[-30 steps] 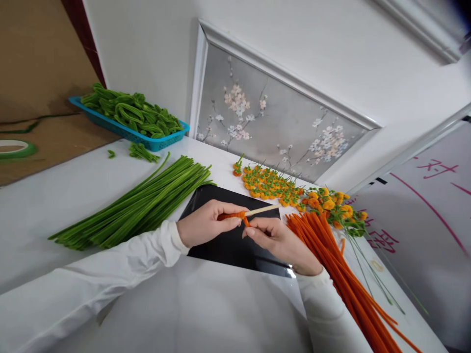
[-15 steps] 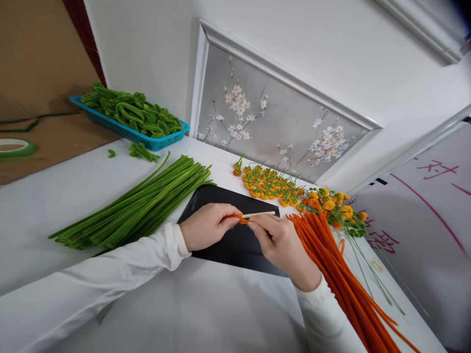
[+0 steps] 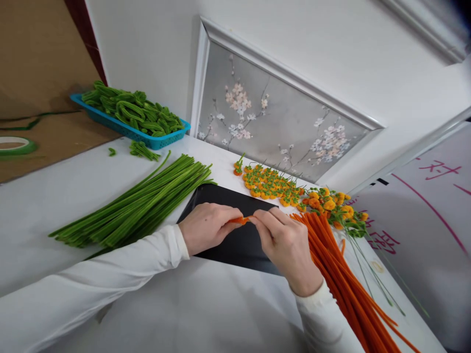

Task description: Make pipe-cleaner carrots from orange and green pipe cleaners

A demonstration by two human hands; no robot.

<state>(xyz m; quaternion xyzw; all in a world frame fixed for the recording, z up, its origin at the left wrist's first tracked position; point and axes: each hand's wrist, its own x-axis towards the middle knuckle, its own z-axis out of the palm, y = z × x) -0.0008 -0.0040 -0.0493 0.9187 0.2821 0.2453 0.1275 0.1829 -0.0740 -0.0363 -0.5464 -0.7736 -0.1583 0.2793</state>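
Above a black mat [image 3: 239, 252], my left hand [image 3: 210, 226] pinches one end of a short orange fuzzy piece [image 3: 241, 220]. The fingertips of my right hand [image 3: 285, 240] are closed on its other end, so the piece spans the small gap between both hands. Just right of my right hand lies a bundle of long orange fuzzy stems [image 3: 331, 260]. A bundle of green fuzzy stems [image 3: 140, 206] rests on the white table left of the mat.
A blue basket [image 3: 128, 131] of green looped pieces stands at the back left, near a green tape roll [image 3: 18, 146]. Small orange flowers [image 3: 265, 182] and a flower bunch [image 3: 331, 203] lie behind the mat. A framed picture [image 3: 272, 113] leans behind.
The pale stick that showed between my hands is no longer visible. My right hand has turned slightly, and its fingers now bend over the orange piece's right end.
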